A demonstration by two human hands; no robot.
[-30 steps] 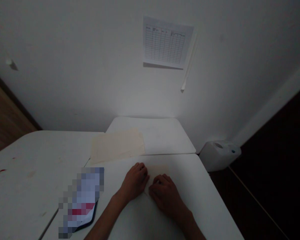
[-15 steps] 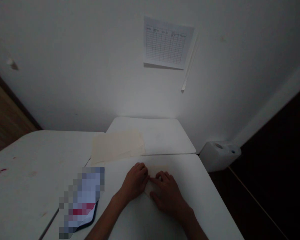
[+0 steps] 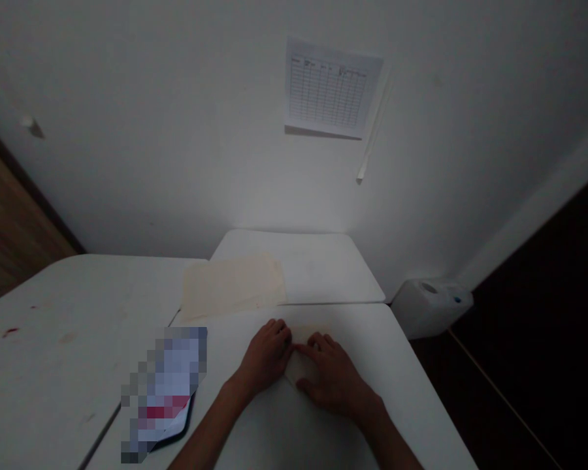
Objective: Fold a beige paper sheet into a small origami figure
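A piece of folded cream paper (image 3: 301,365) lies on the white table (image 3: 402,385), mostly covered by my two hands. My left hand (image 3: 267,356) is curled, its fingertips on the paper's left side. My right hand (image 3: 333,378) lies over the paper's right part, fingers reaching toward my left hand. The paper's folded shape is partly hidden. A larger flat sheet of cream paper (image 3: 232,285) lies farther off, across the joint between tables, touched by neither hand.
A pixelated flat object in a dark case (image 3: 164,391) lies left of my left forearm. Another white table (image 3: 68,294) with red stains stands at left, a third (image 3: 313,267) at the back. A white plastic container (image 3: 430,307) sits on the floor at right.
My right hand has shifted slightly right and its fingers have spread, showing more of the paper between my hands. My left hand has barely moved.
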